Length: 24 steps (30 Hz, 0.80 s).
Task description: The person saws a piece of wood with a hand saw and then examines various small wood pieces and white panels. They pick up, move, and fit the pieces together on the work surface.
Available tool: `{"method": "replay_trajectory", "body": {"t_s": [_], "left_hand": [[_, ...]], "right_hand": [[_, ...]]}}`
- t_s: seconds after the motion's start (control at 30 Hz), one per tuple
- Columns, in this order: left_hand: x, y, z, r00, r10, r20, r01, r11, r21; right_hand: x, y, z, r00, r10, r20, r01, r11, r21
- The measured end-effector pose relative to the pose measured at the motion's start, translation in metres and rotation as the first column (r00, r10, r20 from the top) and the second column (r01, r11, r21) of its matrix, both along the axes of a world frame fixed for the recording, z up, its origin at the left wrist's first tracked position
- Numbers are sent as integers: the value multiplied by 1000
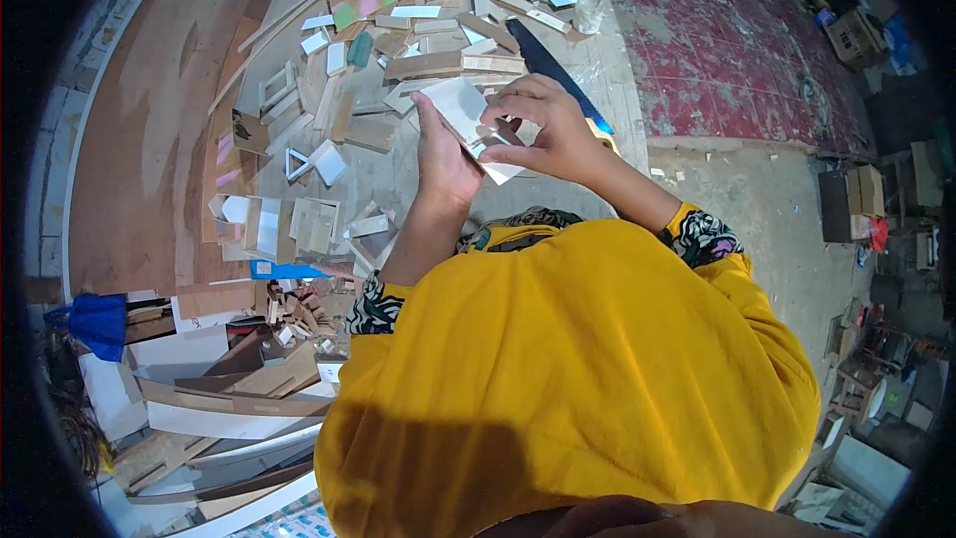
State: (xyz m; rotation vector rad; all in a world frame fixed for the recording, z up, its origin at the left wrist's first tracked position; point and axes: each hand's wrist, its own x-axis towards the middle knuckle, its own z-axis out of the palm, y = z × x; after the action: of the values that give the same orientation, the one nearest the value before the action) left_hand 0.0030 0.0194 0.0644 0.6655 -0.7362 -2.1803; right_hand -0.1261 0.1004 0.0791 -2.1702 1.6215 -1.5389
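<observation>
My left hand (447, 161) holds a small white board (455, 108) from its left and lower side, thumb up along the edge and palm underneath. Over the lower right part of this board is my right hand (546, 126), its fingers curled and the thumb pressed in towards them. Whatever lies between those fingertips is too small to make out. Just beyond the right hand a hand saw (546, 62) with a dark blade lies slanted on the work surface, its handle mostly hidden by my right wrist.
Many wood and white board offcuts (423, 65) cover the work surface (612, 60). Small box-like frames (317, 224) stand at the left. A long brown panel (149, 120) runs along the far left. Curved boards (234, 423) are stacked below it. Red tiled floor (717, 50) lies at right.
</observation>
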Motion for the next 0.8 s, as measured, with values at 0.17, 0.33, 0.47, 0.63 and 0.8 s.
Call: {"method": "replay_trajectory", "body": {"t_s": [0.17, 0.33, 0.47, 0.63, 0.8], "left_hand": [[3, 3, -1, 991, -88, -98, 99, 989, 106], [1, 3, -6, 997, -61, -40, 66, 988, 140], [3, 2, -12, 996, -86, -12, 87, 978, 188], [3, 6, -18, 993, -112, -23, 114, 979, 169], [0, 5, -24, 996, -88, 17, 84, 985, 149]], "right_hand": [[-1, 2, 3, 999, -20, -35, 20, 1000, -13], [-2, -1, -10, 997, -29, -72, 21, 994, -103], [-3, -1, -15, 995, -88, -41, 84, 992, -95], [-7, -3, -23, 983, -135, 120, 135, 991, 8], [-3, -1, -20, 935, -125, 332, 86, 988, 131]]}}
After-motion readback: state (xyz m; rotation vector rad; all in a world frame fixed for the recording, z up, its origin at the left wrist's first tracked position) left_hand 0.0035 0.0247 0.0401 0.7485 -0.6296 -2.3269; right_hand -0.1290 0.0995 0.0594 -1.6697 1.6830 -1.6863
